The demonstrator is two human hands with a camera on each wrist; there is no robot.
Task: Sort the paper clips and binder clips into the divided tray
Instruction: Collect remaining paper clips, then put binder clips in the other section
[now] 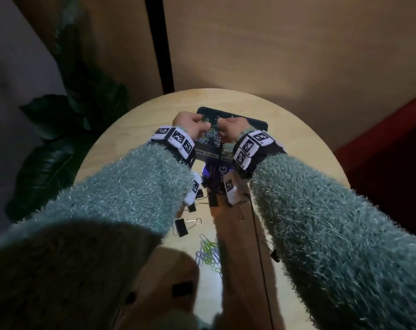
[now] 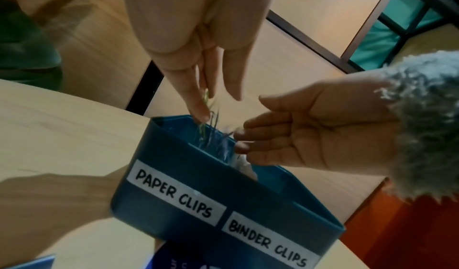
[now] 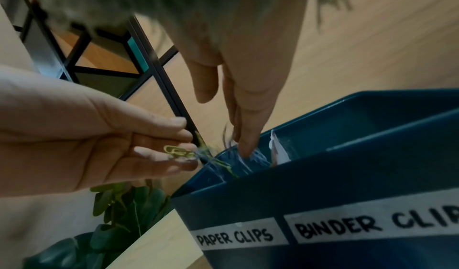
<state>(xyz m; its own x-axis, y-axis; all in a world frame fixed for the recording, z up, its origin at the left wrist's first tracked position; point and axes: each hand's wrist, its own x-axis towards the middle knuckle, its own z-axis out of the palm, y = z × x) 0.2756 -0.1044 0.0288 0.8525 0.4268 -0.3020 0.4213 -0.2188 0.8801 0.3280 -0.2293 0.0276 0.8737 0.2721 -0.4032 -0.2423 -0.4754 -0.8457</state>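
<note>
From the head view, the left hand and right hand met over the dark tray in the middle, while more paper clips and a binder clip lay lower down on the table. In the left wrist view, the fingers were straight and apart, letting clips drop into the side marked for paper clips. In the right wrist view, a yellow clip stuck to the fingertips at the left; these clips looked tiny, light and slippery, so scooping a bunch seemed easier than pinching.

Setting: office or study corner was suggested | round pale wood tabletop was seen | leafy plant stood beside it | wood-panelled wall behind | black-framed shelving was visible
</note>
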